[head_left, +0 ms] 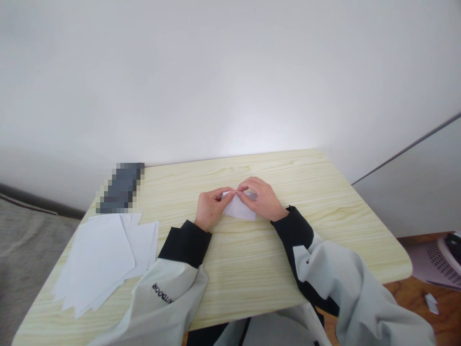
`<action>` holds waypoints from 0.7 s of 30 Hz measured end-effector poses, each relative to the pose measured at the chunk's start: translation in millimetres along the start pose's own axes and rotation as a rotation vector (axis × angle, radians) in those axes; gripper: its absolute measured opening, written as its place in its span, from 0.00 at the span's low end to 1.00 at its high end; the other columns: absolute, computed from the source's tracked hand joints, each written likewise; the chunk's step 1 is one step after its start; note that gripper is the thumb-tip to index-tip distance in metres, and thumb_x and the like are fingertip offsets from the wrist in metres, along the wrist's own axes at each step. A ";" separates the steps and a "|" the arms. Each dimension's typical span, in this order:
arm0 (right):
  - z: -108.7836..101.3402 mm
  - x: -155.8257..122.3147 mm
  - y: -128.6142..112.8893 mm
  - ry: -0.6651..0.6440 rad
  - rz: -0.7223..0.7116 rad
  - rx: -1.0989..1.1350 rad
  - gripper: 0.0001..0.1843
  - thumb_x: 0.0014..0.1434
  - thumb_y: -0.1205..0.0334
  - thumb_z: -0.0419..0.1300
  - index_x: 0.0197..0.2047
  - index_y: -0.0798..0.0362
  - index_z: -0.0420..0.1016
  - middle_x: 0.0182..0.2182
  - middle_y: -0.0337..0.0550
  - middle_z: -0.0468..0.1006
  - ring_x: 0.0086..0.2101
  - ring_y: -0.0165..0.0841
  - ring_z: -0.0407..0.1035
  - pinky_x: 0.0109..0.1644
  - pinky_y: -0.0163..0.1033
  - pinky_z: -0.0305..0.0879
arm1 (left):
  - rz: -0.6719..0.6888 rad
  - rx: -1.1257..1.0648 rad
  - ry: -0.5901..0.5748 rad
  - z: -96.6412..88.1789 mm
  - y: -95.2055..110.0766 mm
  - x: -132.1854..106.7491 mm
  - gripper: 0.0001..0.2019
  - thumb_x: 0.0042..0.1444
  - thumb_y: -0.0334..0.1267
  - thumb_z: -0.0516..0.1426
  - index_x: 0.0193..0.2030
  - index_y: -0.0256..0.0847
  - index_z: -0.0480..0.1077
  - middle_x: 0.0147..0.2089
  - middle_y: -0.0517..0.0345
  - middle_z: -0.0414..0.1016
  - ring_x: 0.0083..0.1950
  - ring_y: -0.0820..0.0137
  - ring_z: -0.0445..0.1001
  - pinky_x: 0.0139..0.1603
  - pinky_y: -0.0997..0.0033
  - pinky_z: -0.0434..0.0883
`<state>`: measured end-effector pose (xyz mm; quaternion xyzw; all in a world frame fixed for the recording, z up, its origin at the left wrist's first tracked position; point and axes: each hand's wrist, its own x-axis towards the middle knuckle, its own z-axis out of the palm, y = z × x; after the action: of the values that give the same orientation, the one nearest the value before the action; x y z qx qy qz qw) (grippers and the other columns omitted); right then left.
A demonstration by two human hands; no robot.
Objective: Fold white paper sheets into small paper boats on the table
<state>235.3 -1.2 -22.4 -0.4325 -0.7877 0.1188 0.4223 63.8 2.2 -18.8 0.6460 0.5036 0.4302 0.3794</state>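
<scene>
Between my hands, over the middle of the table, is a small folded piece of white paper (240, 208). My left hand (212, 206) pinches its upper edge from the left, thumb and fingertips pressed together. From the right, my right hand (262, 198) grips the same edge, its fingertips almost meeting those of the left. The paper's lower part hangs toward me, below the thumbs. Its exact folds at the pinched edge are hidden by my fingers.
A fanned stack of white paper sheets (101, 259) lies on the left of the wooden table (252, 278). Behind it sits a dark, pixelated flat object (120, 187). The white wall (230, 81) borders the far edge. A pinkish basket (428, 262) and a paper scrap (431, 303) are at floor level right.
</scene>
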 end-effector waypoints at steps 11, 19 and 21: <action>-9.3 3.6 2.9 -0.175 0.045 0.105 0.03 0.55 0.67 0.55 0.30 0.52 0.67 0.30 0.40 0.73 0.34 0.31 0.67 0.42 0.37 0.61 | -0.105 -0.083 -0.099 -4.7 5.1 0.7 0.16 0.45 0.49 0.63 0.32 0.36 0.80 0.18 0.63 0.68 0.20 0.77 0.61 0.20 0.77 0.57; -26.0 3.6 14.4 -0.279 0.109 0.127 0.03 0.54 0.67 0.55 0.29 0.54 0.68 0.29 0.40 0.73 0.32 0.30 0.67 0.39 0.35 0.61 | -0.217 -0.212 -0.078 -14.4 -9.2 6.7 0.19 0.43 0.50 0.65 0.34 0.35 0.79 0.28 0.56 0.78 0.25 0.72 0.69 0.25 0.76 0.62; -29.5 3.7 16.4 -0.295 0.135 0.143 0.03 0.54 0.67 0.55 0.29 0.54 0.69 0.29 0.40 0.73 0.31 0.29 0.67 0.36 0.34 0.61 | -0.223 -0.229 -0.084 -14.7 -12.5 7.5 0.19 0.43 0.50 0.66 0.34 0.35 0.79 0.29 0.56 0.78 0.26 0.72 0.70 0.26 0.76 0.62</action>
<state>266.5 6.2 -11.3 -0.4310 -0.7999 0.2649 0.3227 46.8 12.9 -24.1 0.5560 0.5035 0.4128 0.5166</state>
